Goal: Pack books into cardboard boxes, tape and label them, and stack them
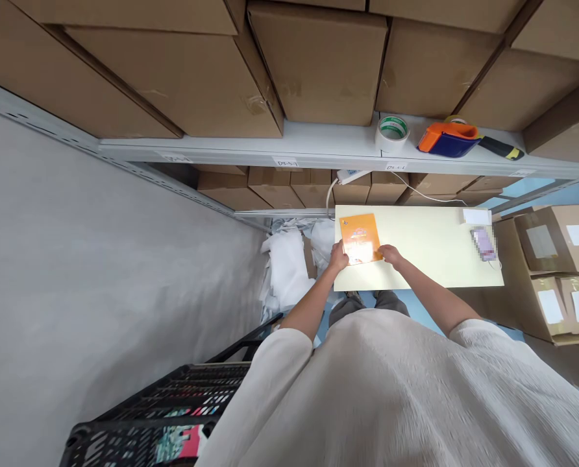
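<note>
The grip is 2-handed: left hand [339, 257] and right hand [391, 254] hold opposite sides of the glossy orange packet [359, 235], over the tabletop [428, 250]'s left end. Loosened fingers could let its slick cover slip.

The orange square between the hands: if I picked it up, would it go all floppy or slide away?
The orange square is probably fairly stiff: its edges look straight. It may be a bit slippery, since its front shines. It looks flat, so it likely won't roll.
</note>
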`<action>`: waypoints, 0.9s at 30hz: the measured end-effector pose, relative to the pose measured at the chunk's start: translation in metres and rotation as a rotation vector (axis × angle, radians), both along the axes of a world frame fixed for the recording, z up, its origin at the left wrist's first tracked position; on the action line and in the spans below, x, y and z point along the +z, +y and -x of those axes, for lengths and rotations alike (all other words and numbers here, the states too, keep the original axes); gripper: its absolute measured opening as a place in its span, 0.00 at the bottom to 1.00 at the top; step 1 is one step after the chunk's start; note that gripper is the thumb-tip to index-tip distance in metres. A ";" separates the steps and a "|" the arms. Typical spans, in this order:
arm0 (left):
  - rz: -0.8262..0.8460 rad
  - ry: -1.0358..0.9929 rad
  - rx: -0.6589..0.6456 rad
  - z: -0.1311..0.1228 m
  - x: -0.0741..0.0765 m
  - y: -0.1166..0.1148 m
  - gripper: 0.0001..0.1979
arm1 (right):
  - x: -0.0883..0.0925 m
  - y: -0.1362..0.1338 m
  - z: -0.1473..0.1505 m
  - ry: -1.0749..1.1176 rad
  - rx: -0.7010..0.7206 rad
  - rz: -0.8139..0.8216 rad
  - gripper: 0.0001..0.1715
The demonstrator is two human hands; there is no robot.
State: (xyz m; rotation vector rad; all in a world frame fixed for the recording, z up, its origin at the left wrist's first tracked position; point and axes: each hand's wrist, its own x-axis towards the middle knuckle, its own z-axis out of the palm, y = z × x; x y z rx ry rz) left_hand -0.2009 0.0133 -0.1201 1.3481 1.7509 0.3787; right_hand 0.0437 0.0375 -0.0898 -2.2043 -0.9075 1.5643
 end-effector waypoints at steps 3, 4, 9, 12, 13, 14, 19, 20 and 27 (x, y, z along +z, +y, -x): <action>-0.009 0.021 0.038 -0.006 -0.002 -0.001 0.43 | -0.002 -0.001 -0.005 0.001 -0.022 -0.027 0.18; -0.018 0.009 0.022 -0.009 -0.003 -0.002 0.42 | -0.003 -0.001 -0.005 0.009 -0.029 -0.041 0.21; 0.062 -0.091 -0.003 -0.014 -0.010 -0.013 0.47 | -0.006 -0.002 -0.002 0.077 -0.047 -0.078 0.30; 0.093 -0.159 0.047 -0.010 -0.015 -0.016 0.54 | -0.009 -0.003 -0.001 0.110 -0.064 -0.091 0.32; 0.095 -0.178 0.053 -0.009 -0.015 -0.016 0.55 | -0.009 -0.003 -0.001 0.113 -0.070 -0.094 0.32; 0.097 -0.191 0.056 -0.008 -0.016 -0.016 0.55 | -0.010 -0.002 -0.002 0.114 -0.075 -0.095 0.31; 0.112 -0.203 0.057 -0.006 -0.015 -0.013 0.50 | -0.010 0.000 -0.005 0.110 -0.086 -0.088 0.29; 0.110 -0.199 0.058 -0.006 -0.014 -0.013 0.48 | -0.010 0.000 -0.005 0.106 -0.095 -0.079 0.29; 0.069 -0.097 0.000 -0.004 -0.006 -0.019 0.37 | -0.010 -0.008 0.012 0.169 -0.126 0.004 0.19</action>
